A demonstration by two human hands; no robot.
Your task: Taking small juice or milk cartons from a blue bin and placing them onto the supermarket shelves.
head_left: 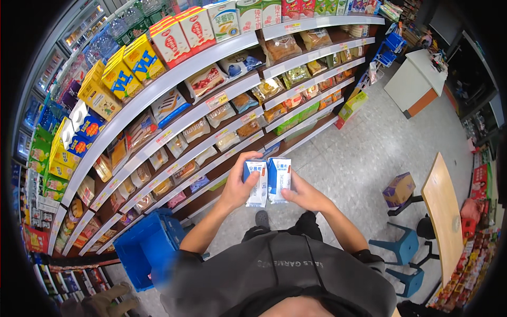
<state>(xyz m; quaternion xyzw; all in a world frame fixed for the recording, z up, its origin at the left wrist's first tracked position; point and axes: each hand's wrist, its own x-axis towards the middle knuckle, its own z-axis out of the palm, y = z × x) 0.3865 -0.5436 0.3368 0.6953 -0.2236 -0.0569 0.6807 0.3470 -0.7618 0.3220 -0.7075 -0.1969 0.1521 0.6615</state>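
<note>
In front of my body, two small white and blue drink cartons are held side by side with a narrow gap between them. My left hand (242, 182) wraps round the left drink carton (257, 193), its thumb lying across the front. The right drink carton (276, 185) is gripped from its right side by my right hand (305, 193), the thumb near its lower corner. Both cartons stand roughly upright with their printed faces toward me. Fingers behind the cartons are mostly hidden.
Shelves of bagged bread and snacks (216, 113) run along the left and front, with boxed drinks (141, 63) on top. A blue crate (148, 245) stands at lower left. To the right are a wooden table (442, 216), blue stools (404, 244), a cardboard box (400, 189) and a white counter (414, 79).
</note>
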